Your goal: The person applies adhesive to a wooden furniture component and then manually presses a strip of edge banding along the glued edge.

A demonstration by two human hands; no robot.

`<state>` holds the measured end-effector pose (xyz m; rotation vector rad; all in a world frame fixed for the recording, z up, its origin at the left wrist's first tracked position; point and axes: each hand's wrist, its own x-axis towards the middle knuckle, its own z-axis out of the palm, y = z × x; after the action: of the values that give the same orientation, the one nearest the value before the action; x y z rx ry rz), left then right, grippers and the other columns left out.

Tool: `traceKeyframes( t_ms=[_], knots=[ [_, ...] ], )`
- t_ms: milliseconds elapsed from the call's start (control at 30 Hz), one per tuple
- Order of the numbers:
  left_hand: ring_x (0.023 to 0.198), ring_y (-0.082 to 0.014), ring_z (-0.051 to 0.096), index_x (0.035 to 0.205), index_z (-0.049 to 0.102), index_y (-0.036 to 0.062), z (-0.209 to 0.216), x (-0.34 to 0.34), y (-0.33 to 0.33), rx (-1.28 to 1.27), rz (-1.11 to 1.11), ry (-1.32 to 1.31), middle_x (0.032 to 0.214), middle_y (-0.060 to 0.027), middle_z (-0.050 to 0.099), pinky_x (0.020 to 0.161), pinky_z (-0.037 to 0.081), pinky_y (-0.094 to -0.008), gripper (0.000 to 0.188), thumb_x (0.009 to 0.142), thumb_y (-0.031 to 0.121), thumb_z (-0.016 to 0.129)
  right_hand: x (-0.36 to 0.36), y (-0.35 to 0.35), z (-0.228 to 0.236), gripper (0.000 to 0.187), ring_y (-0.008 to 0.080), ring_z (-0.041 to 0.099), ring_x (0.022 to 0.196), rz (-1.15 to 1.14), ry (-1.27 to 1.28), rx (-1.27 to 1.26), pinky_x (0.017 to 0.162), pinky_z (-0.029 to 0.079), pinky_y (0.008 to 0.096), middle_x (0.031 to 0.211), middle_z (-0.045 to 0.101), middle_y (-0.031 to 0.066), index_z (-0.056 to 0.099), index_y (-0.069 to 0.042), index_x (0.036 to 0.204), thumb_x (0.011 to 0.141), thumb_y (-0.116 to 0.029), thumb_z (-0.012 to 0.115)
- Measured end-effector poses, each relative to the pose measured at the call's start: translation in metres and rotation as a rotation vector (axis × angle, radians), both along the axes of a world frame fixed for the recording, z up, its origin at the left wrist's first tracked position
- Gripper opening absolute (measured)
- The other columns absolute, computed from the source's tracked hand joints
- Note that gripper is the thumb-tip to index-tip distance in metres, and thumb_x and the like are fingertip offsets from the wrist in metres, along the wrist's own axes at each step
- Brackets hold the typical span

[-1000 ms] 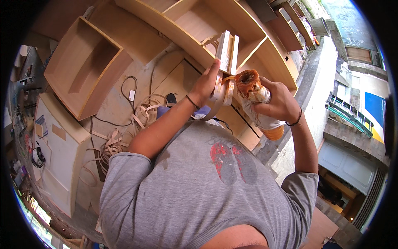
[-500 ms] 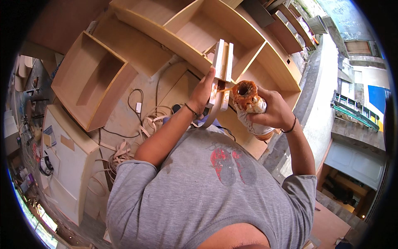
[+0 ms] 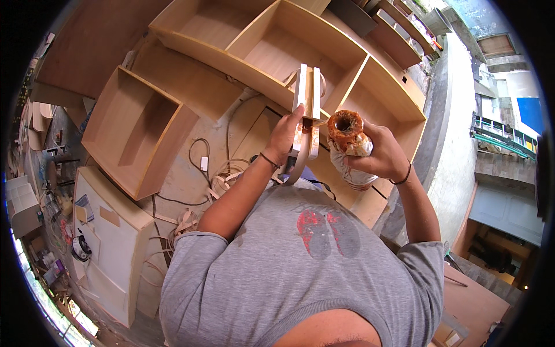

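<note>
My left hand (image 3: 283, 137) is closed around the near part of a narrow holder with two pale parallel rails (image 3: 300, 92). Amber glue smears the holder near my fingers, and a thin flexible edging strip (image 3: 298, 169) curves out below it toward my shirt. In my right hand (image 3: 384, 151) is a glue bottle (image 3: 347, 128), gripped round its body. Its wide round mouth is crusted with orange-brown glue and points up toward the camera. White residue coats its side. The mouth is close to the right of the holder.
Beyond my hands lies a large open wooden cabinet carcass (image 3: 272, 40) with dividers. A smaller open box (image 3: 130, 133) stands at the left, above a white panelled cabinet (image 3: 110, 243). Coiled edging strips (image 3: 222, 179) and a cable (image 3: 193, 151) lie on the floor. A concrete ledge (image 3: 439, 121) runs along the right.
The view has shifted slightly, so the surroundings sit a little further right and lower. The glue strand between bottle and holder looks less distinct. Both hands keep their grips.
</note>
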<state>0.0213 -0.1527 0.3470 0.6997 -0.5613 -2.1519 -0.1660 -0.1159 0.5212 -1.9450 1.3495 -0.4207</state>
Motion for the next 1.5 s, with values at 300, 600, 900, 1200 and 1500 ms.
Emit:
traceKeyframes(
  t_ms=[300, 600, 900, 1200, 1500],
  knots=[
    [0.075, -0.0135, 0.063, 0.113, 0.053, 0.0012, -0.001, -0.002, 0.001, 0.023, -0.036, -0.019, 0.091, -0.0077, 0.063, 0.065, 0.053, -0.0277, 0.05, 0.093, 0.046, 0.047, 0.002, 0.003, -0.003, 0.055, 0.0317, 0.065, 0.082, -0.053, -0.047, -0.005, 0.076, 0.049, 0.0366, 0.088, 0.065, 0.0173, 0.059, -0.002, 0.109, 0.06, -0.023, 0.071],
    [0.076, -0.0134, 0.063, 0.11, 0.056, 0.0025, 0.006, -0.003, -0.003, 0.027, 0.004, -0.062, 0.093, -0.0076, 0.064, 0.066, 0.052, -0.0262, 0.048, 0.093, 0.046, 0.047, 0.008, 0.009, 0.0, 0.059, 0.0344, 0.064, 0.082, -0.015, -0.026, -0.019, 0.076, 0.049, 0.0375, 0.088, 0.065, 0.0189, 0.057, -0.002, 0.114, 0.06, -0.022, 0.071],
    [0.076, -0.0133, 0.064, 0.111, 0.056, 0.0034, 0.004, 0.0, -0.006, 0.049, 0.007, -0.097, 0.092, -0.0067, 0.065, 0.067, 0.052, -0.0274, 0.049, 0.092, 0.047, 0.047, 0.006, 0.01, -0.004, 0.059, 0.0321, 0.065, 0.082, -0.04, -0.065, -0.014, 0.076, 0.049, 0.0363, 0.09, 0.065, 0.0185, 0.057, -0.001, 0.113, 0.059, -0.022, 0.071],
    [0.076, -0.0138, 0.064, 0.112, 0.056, 0.0033, -0.02, -0.001, -0.009, 0.052, -0.007, -0.115, 0.094, -0.007, 0.064, 0.066, 0.053, -0.0278, 0.049, 0.092, 0.047, 0.046, 0.007, 0.004, 0.001, 0.059, 0.0228, 0.065, 0.086, -0.107, -0.131, -0.055, 0.08, 0.048, 0.0332, 0.094, 0.066, 0.0136, 0.057, -0.001, 0.115, 0.061, -0.02, 0.072],
    [0.067, -0.0103, 0.06, 0.097, 0.061, 0.0033, -0.025, -0.009, -0.012, 0.069, 0.012, -0.124, 0.079, -0.0034, 0.063, 0.06, 0.049, -0.0245, 0.049, 0.089, 0.051, 0.05, 0.013, 0.007, 0.01, 0.051, 0.0147, 0.058, 0.09, -0.201, -0.216, -0.083, 0.085, 0.046, 0.0302, 0.098, 0.063, 0.0074, 0.058, 0.002, 0.108, 0.061, -0.01, 0.073]
  ],
)
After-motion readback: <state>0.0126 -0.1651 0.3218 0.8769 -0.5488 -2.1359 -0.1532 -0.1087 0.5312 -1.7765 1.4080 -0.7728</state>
